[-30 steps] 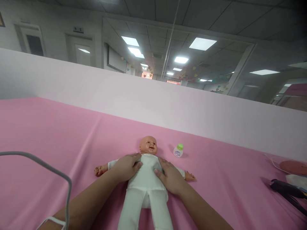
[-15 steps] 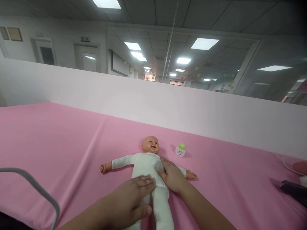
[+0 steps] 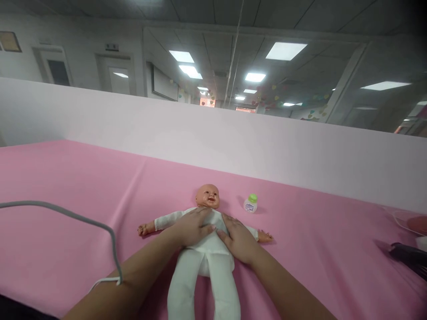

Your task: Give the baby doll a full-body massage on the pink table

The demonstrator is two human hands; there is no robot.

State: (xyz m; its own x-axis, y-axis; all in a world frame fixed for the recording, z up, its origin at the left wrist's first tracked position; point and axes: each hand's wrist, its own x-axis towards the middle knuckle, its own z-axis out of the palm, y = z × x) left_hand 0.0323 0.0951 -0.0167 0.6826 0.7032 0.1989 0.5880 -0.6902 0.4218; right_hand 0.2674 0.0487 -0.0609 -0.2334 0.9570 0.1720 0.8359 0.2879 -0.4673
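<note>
A baby doll [image 3: 207, 262] in a white suit lies face up on a pink sheet [image 3: 313, 240], arms spread out and head away from me. My left hand [image 3: 195, 226] lies flat on the left side of its chest, fingers stretched toward the shoulder. Against the right side of the chest rests my right hand [image 3: 238, 238], also flat with fingers extended. The two thumbs point toward each other over the middle of the chest. To the right of the doll's head stands a small clear bottle [image 3: 250, 203] with a green cap.
A grey cable [image 3: 76, 216] loops in from the left and meets my left forearm. At the right edge lie a black object [image 3: 408, 257] and a clear container [image 3: 412, 222] with something reddish in it. A low white wall [image 3: 200, 133] borders the sheet, with glass above.
My left hand has moved up from the doll's lower belly to its left chest. The right hand has stayed on the chest. The grey cable has shifted right with my left arm.
</note>
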